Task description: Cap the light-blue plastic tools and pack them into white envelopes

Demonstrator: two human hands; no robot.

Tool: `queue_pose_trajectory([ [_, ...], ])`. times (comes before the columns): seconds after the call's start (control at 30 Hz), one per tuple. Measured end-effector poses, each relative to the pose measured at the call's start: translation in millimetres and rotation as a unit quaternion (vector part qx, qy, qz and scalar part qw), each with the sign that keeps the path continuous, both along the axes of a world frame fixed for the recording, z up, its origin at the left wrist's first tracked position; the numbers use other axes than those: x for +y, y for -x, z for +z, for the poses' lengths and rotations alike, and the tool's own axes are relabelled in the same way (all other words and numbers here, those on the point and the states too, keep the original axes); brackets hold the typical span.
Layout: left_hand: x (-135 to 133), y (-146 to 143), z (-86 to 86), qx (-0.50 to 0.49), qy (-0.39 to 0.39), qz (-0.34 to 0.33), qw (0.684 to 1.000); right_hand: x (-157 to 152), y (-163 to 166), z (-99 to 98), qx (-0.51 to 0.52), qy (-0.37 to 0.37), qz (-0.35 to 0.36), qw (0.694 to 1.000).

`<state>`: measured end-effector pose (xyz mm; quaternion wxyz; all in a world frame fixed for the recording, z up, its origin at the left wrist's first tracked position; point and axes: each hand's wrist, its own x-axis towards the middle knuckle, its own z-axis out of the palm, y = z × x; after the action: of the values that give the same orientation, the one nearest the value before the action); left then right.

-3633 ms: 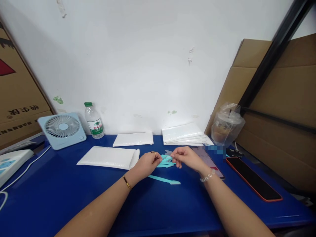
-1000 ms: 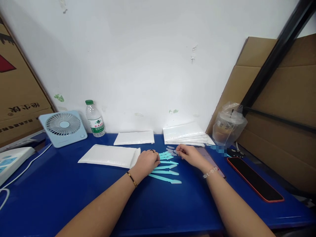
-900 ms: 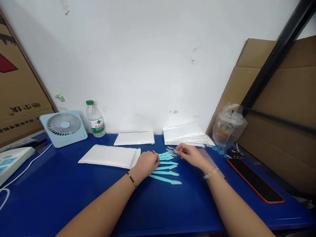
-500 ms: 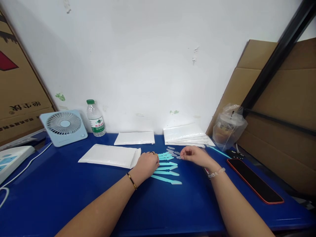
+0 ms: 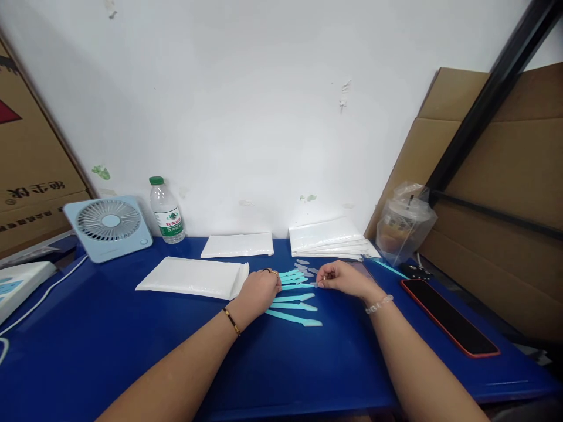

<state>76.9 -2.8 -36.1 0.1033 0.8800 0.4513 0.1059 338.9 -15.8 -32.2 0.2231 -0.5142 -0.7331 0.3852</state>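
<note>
blue table (image 5: 109, 328) holds about six teal sticks (image 5: 292, 306).

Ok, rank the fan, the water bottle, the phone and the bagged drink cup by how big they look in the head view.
1. Fan, largest.
2. Phone and bagged drink cup: look about alike, and the phone lies nearer the camera, so I won't rank them.
3. Water bottle, smallest.
</note>
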Motion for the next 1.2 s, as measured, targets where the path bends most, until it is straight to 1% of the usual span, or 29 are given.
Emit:
queue_pose_trajectory([
  [0.17,-3,0,3.1,-0.033,0.019,-0.001,0.999,-2,8,1.3,0.041,0.015,0.01,0.999],
  [0.27,-6,1,4.2,-0.056,0.069,-0.019,0.996,-6,12,6.2,0.051,0.027,0.038,0.998],
  [0.37,-8,3,5.0,-0.05,0.128,-0.043,0.99,-9,15,9.2,0.024,0.047,0.083,0.995],
  [0.4,-8,4,5.1,-0.047,0.138,-0.05,0.988,-9,15,8.8,0.011,0.043,0.083,0.996],
  [0.43,-8,4,4.9,-0.048,0.137,-0.051,0.988,-8,16,7.6,-0.003,0.025,0.066,0.997],
  [0.47,-7,4,4.6,-0.051,0.122,-0.047,0.99,-6,16,5.6,-0.019,-0.007,0.033,0.999],
  [0.53,-3,4,3.3,-0.054,0.058,-0.025,0.997,-2,18,0.3,-0.054,-0.101,-0.049,0.992],
  [0.57,-1,4,2.6,-0.051,0.02,-0.011,0.998,0,19,-2.6,-0.074,-0.145,-0.076,0.984],
  [0.6,1,4,1.8,-0.044,-0.014,0.003,0.999,2,21,-5.3,-0.092,-0.179,-0.085,0.976],
  [0.67,4,5,0.5,-0.021,-0.05,0.019,0.998,6,24,-9.7,-0.125,-0.211,-0.064,0.967],
  [0.77,7,6,0.4,0.002,-0.056,0.025,0.998,9,27,-12.6,-0.167,-0.225,-0.038,0.959],
  [0.93,6,6,3.5,0.007,-0.068,0.03,0.997,8,25,-11.2,-0.216,-0.234,-0.047,0.947],
  [1.03,7,6,4.1,-0.015,-0.049,0.031,0.998,4,22,-6.9,-0.191,-0.228,-0.044,0.954],
  [1.13,8,7,3.4,-0.05,-0.013,0.039,0.998,0,17,-0.4,-0.139,-0.208,-0.046,0.967],
  [1.2,9,8,2.7,-0.075,-0.005,0.048,0.996,-3,15,3.7,-0.109,-0.193,-0.047,0.974],
])
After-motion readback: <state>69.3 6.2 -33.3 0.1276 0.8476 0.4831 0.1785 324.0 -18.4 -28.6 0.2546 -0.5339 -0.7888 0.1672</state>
